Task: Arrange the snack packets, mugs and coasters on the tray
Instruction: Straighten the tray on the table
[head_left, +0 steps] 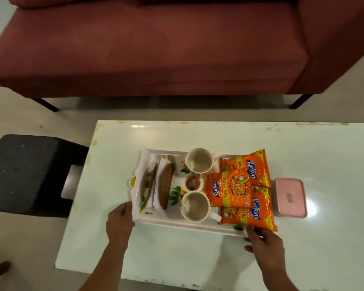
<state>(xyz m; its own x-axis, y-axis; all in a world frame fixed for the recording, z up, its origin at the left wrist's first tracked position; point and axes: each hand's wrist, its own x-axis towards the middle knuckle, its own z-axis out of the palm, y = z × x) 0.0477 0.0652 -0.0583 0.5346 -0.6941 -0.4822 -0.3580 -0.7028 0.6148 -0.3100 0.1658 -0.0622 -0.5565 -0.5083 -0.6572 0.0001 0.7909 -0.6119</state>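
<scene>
A white floral tray (166, 221) lies on the white table. Its right side holds three orange snack packets (229, 189), overlapping one another. Two empty white mugs stand in the middle, one at the back (199, 160) and one at the front (195, 206), with a small round dish (193, 183) between them. Brown coasters (165, 185) lean among white napkins on the left side. My left hand (119, 220) grips the tray's near-left corner. My right hand (265, 243) holds the tray's near-right edge, just under the front packet.
A pink lidded box (290, 197) sits on the table (198, 255) right of the tray. A maroon sofa (145, 47) stands beyond the table. A black stool (23, 171) stands at the table's left end.
</scene>
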